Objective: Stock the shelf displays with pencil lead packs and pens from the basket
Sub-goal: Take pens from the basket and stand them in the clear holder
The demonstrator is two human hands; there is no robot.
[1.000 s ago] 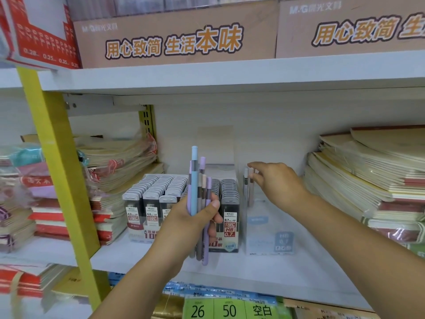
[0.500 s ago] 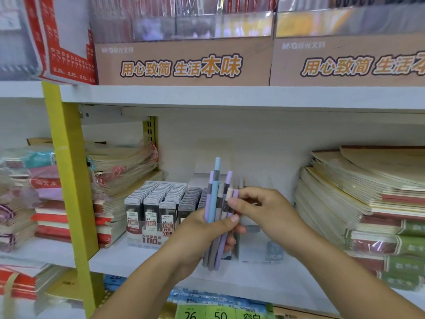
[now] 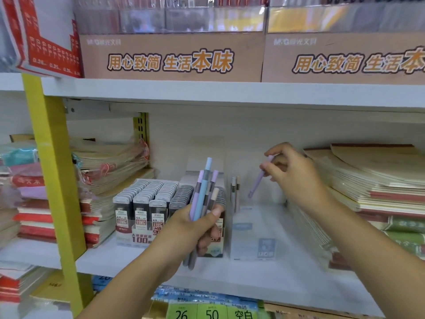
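Gripping a bundle of pens (image 3: 203, 192) upright in my left hand (image 3: 195, 229), fingers curled round it, I hold it in front of the lead packs (image 3: 147, 201) ranged in rows on the shelf (image 3: 138, 261). My right hand (image 3: 294, 173), at two o'clock from the bundle, pinches a single lilac pen (image 3: 258, 180) by its upper end, tip slanting down toward seven o'clock, above the clear display box (image 3: 253, 231). A pair of pens (image 3: 235, 192) stands upright in the box, at nine o'clock of the lilac one. Stacked notebooks (image 3: 368, 180) lie at three o'clock.

Lead packs (image 3: 147, 203) on shelf (image 3: 138, 261), pen tray (image 3: 253, 238) just right; two pens (image 3: 234, 192) in tray; notebook stacks (image 3: 372, 180) flanking
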